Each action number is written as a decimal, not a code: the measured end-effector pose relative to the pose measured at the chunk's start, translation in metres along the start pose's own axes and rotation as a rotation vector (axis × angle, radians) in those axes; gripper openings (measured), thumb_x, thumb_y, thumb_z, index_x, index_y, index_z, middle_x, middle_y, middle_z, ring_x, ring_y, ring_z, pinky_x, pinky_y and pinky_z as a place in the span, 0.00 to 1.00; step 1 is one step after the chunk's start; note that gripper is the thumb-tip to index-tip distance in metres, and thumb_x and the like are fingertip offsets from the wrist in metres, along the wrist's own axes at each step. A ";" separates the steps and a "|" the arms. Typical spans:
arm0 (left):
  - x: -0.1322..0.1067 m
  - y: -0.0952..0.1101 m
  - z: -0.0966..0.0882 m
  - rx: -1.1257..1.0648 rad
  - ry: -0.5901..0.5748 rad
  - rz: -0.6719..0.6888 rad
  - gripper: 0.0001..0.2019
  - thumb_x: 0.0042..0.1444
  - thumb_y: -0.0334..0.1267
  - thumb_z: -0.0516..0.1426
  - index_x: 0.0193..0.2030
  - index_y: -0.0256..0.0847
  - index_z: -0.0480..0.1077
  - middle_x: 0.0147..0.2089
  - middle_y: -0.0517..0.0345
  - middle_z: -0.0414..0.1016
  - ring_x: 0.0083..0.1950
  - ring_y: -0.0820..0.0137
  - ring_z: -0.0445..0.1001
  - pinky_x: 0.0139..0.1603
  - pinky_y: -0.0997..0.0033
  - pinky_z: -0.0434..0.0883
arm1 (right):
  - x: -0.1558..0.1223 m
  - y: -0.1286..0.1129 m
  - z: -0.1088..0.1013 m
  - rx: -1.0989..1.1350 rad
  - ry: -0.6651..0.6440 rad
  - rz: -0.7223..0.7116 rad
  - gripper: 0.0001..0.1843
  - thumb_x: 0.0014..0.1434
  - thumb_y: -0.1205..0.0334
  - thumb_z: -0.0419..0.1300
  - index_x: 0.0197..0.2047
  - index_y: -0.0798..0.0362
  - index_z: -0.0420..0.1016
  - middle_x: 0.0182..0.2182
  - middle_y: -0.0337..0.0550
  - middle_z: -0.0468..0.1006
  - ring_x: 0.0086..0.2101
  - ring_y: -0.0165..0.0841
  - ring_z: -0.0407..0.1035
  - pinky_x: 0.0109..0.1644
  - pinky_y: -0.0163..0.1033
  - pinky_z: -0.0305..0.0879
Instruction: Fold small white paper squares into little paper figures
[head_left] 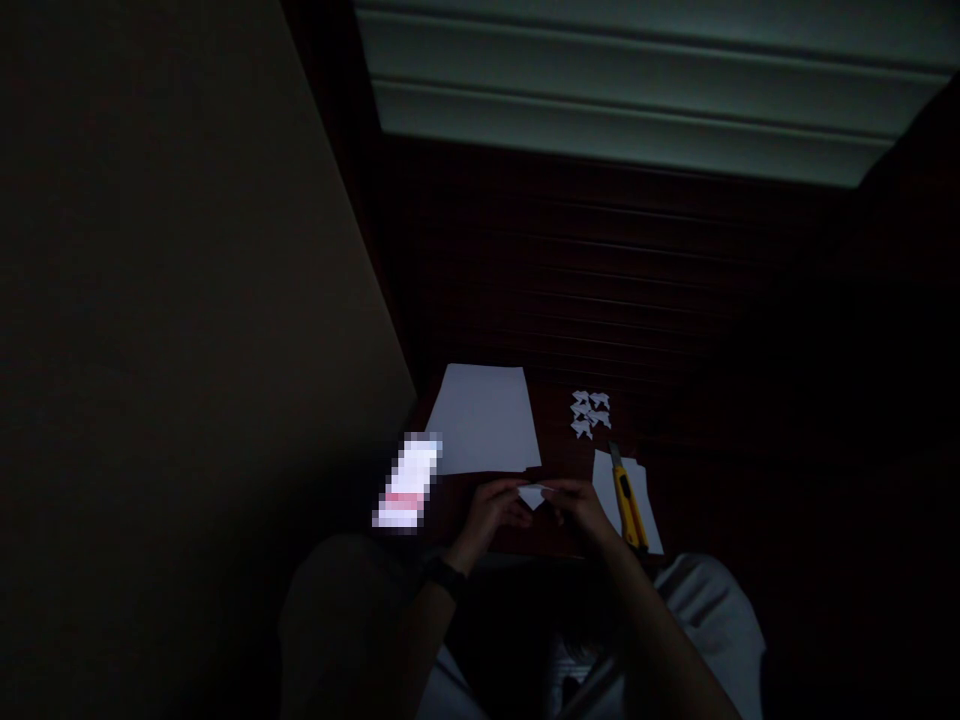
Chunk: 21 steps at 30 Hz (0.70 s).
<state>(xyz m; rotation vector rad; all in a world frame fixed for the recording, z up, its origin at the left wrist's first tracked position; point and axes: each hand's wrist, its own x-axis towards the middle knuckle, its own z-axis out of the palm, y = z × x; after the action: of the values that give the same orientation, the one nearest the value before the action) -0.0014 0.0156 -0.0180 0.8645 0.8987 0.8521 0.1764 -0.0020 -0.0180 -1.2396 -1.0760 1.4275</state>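
In dim light, my left hand [491,510] and my right hand [581,505] meet over a dark table, and both pinch a small white folded paper piece [532,495] between their fingertips. My left wrist wears a dark watch [444,575]. A yellow utility knife [626,500] lies on a small white sheet [645,515] just right of my right hand. Several small folded paper shapes [590,412] sit in a cluster farther back.
A larger white paper sheet [484,418] lies behind my left hand. A bright lit screen [409,482], pixelated, sits at the table's left edge. A beige wall [165,300] fills the left; dark slatted wood [600,260] lies beyond the table.
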 end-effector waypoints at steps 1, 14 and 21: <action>0.000 0.000 0.000 -0.001 -0.007 0.008 0.19 0.49 0.42 0.55 0.45 0.32 0.68 0.25 0.51 0.74 0.25 0.67 0.74 0.28 0.65 0.72 | 0.000 0.000 0.000 0.004 0.010 0.000 0.20 0.45 0.55 0.62 0.40 0.57 0.77 0.18 0.38 0.72 0.17 0.25 0.58 0.18 0.30 0.52; 0.001 -0.002 -0.001 -0.001 -0.025 0.040 0.16 0.48 0.44 0.56 0.40 0.33 0.68 0.29 0.52 0.73 0.25 0.69 0.73 0.26 0.68 0.72 | 0.002 0.005 -0.004 0.014 -0.023 -0.004 0.17 0.44 0.57 0.63 0.36 0.58 0.77 0.18 0.38 0.72 0.16 0.24 0.57 0.18 0.30 0.52; -0.003 -0.001 0.003 0.060 -0.026 0.110 0.22 0.47 0.44 0.59 0.48 0.34 0.64 0.31 0.53 0.72 0.25 0.71 0.73 0.26 0.68 0.73 | 0.003 0.005 -0.001 -0.061 0.041 0.008 0.18 0.47 0.48 0.60 0.31 0.57 0.75 0.14 0.35 0.68 0.14 0.24 0.57 0.17 0.30 0.52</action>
<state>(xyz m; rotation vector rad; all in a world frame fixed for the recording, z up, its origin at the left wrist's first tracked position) 0.0000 0.0120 -0.0166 0.9828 0.8634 0.9108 0.1766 0.0002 -0.0238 -1.3121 -1.0946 1.3789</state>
